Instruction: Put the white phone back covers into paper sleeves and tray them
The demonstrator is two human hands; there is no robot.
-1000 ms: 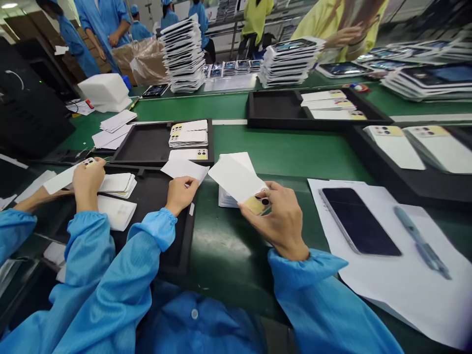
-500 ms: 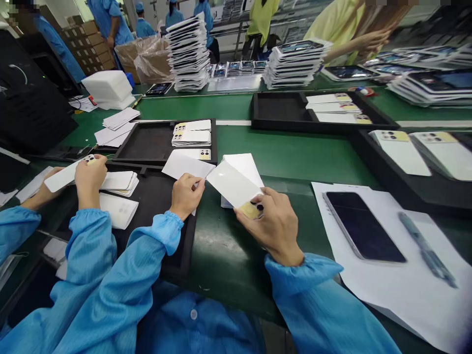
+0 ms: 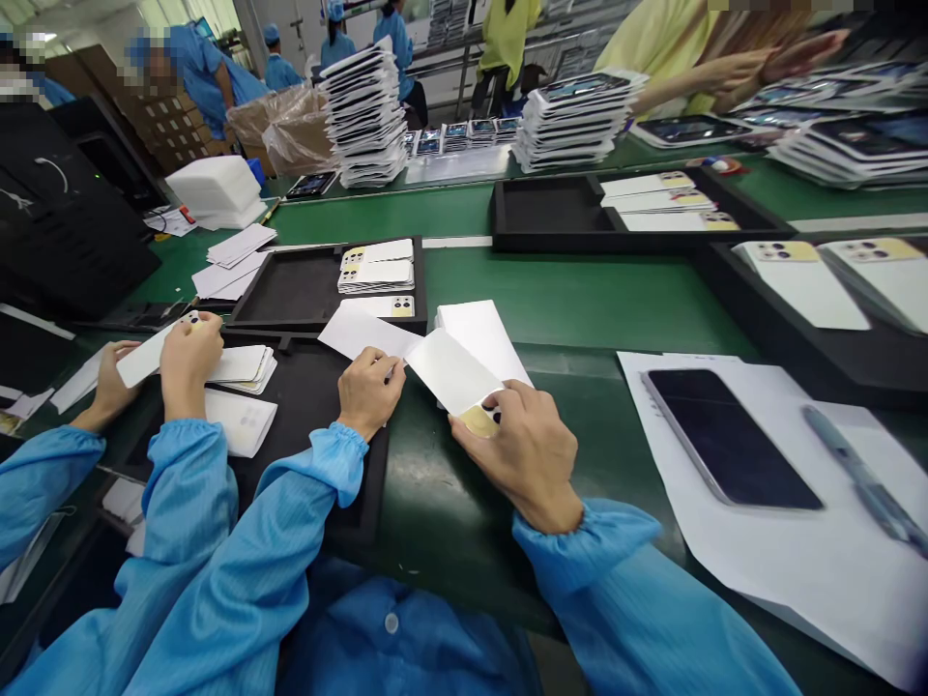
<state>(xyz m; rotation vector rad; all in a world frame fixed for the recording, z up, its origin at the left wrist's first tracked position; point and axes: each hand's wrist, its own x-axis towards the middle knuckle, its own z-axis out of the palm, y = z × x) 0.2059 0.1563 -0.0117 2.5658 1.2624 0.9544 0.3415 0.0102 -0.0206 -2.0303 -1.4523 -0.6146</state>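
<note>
The right hand [image 3: 526,454] pinches a white back cover [image 3: 450,372] by its camera end; its long axis runs up-left from the grip toward the nearer left hand [image 3: 368,390], which is closed on a white sheet [image 3: 359,332].

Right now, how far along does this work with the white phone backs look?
Done, it seems: a few backs stacked in the black tray. In hand: the right hand holds one phone back; the left hand pinches a white sheet. Left: more backs wait in trays on the right.
</note>
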